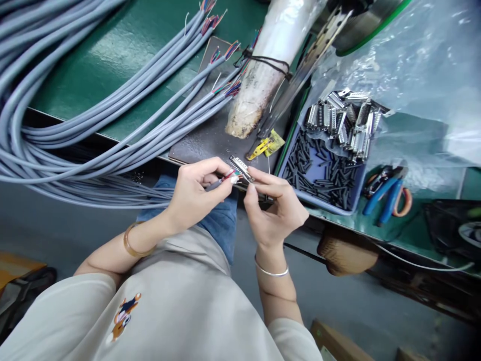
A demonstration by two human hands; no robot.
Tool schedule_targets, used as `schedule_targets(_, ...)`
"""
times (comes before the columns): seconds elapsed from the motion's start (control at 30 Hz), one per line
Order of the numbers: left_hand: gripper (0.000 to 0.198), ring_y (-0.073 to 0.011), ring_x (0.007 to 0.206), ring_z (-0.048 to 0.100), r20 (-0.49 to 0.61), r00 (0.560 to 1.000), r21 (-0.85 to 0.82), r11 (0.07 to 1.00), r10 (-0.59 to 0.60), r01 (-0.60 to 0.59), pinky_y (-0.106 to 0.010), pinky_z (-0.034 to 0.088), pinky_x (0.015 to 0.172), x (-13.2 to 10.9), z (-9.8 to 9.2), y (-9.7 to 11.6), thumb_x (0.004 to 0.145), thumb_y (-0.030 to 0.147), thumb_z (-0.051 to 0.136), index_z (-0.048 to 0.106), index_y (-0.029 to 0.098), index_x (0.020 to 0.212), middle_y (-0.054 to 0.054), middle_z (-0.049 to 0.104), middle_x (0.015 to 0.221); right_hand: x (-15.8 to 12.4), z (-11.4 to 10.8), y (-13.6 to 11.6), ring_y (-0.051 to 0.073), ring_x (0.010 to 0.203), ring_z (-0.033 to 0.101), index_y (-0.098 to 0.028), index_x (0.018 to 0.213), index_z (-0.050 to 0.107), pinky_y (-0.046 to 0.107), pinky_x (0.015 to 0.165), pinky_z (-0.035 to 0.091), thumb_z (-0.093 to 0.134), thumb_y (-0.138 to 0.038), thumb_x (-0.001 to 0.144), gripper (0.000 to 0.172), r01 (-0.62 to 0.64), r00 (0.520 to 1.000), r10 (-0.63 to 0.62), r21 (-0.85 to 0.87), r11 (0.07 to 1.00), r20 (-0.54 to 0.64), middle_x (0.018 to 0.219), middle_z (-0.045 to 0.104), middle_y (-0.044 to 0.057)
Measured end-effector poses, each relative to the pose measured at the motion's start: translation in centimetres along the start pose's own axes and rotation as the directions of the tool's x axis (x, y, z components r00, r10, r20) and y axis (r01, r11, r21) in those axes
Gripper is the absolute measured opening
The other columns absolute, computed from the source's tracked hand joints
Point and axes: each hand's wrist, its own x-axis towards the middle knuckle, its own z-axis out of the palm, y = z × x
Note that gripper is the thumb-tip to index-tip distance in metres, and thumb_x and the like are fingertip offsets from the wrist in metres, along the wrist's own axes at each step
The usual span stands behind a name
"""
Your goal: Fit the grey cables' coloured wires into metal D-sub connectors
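My left hand (205,188) is closed around the stripped end of a grey multi-core cable (215,184), whose thin coloured wires fan out past the fingertips. Right against those wires is a metal D-sub connector (241,168) with a row of solder pins. The thumb and fingers of my right hand (272,203) pinch this connector at its right end. Both hands meet over the front edge of the bench. Just beyond the connector lie a yellow clip-like piece (259,149) and a yellow sponge (276,143). Whether any wire is joined to a pin is too small to tell.
Bundled grey cables (112,120) spread over the bench's left side. A wrapped white tube (270,65) slants above the dark board (203,135). On the right stand a blue tray (323,203) of black sleeves, a heap of connectors (343,120) and blue-handled cutters (389,195).
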Motion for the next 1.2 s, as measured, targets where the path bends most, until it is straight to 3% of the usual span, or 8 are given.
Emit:
schedule_targets(0.2, 0.007, -0.0075, 0.061, 0.054, -0.01, 0.984, 0.195, 0.965, 0.179, -0.174, -0.021, 0.041, 0.057, 1.1, -0.5, 0.5, 0.086, 0.014, 0.066, 0.07, 0.015, 0.081, -0.003, 0.07, 0.082, 1.1, 0.2, 0.5, 0.019, 0.093, 0.078, -0.024, 0.093, 0.061, 0.032, 0.077, 0.065, 0.068, -0.009, 0.087, 0.017, 0.01, 1.0, -0.01, 0.05, 0.999, -0.002, 0.107, 0.08, 0.004)
schedule_targets(0.43, 0.01, -0.0087, 0.06, 0.049, 0.049, 0.964, 0.363, 0.895, 0.261, -0.261, -0.024, 0.037, 0.056, 2.0, -1.1, 1.3, 0.085, 0.012, 0.065, 0.072, 0.017, 0.079, -0.002, 0.071, 0.078, 2.1, 0.3, 0.5, 0.021, 0.092, 0.079, -0.024, 0.092, 0.063, 0.038, 0.078, 0.066, 0.069, -0.011, 0.089, 0.014, 0.008, 1.0, -0.008, 0.035, 0.999, 0.005, 0.104, 0.08, 0.005)
schedule_targets(0.7, 0.011, -0.0078, 0.057, 0.045, 0.062, 0.964, 0.396, 0.88, 0.259, -0.262, -0.025, 0.034, 0.054, 2.2, -1.2, 2.5, 0.087, 0.014, 0.063, 0.069, 0.017, 0.079, -0.002, 0.068, 0.078, 3.0, 0.1, 0.0, 0.02, 0.091, 0.079, -0.025, 0.093, 0.067, 0.036, 0.079, 0.066, 0.071, -0.009, 0.087, 0.017, 0.017, 1.0, -0.017, 0.025, 1.0, -0.001, 0.104, 0.08, 0.003)
schedule_targets(0.97, 0.01, -0.0084, 0.059, 0.05, 0.087, 0.979, 0.354, 0.913, 0.185, -0.204, -0.023, 0.038, 0.054, 2.3, -1.3, 2.4, 0.085, 0.013, 0.066, 0.069, 0.016, 0.076, -0.002, 0.07, 0.077, 2.4, 0.0, 0.1, 0.018, 0.086, 0.078, -0.025, 0.087, 0.063, 0.031, 0.072, 0.064, 0.072, -0.011, 0.086, 0.017, 0.145, 0.989, -0.142, -0.121, 0.982, 0.034, 0.106, 0.081, 0.002)
schedule_targets(1.2, 0.007, -0.005, 0.047, 0.042, 0.009, 0.997, 0.201, 0.976, 0.08, -0.081, -0.022, 0.031, 0.044, 1.8, -1.0, 2.0, 0.086, 0.018, 0.069, 0.069, 0.014, 0.08, 0.002, 0.06, 0.063, 2.1, 0.2, 0.0, 0.016, 0.09, 0.078, -0.022, 0.092, 0.065, 0.028, 0.078, 0.062, 0.074, -0.005, 0.084, 0.02, 0.029, 1.0, -0.029, 0.003, 1.0, 0.002, 0.101, 0.081, 0.002)
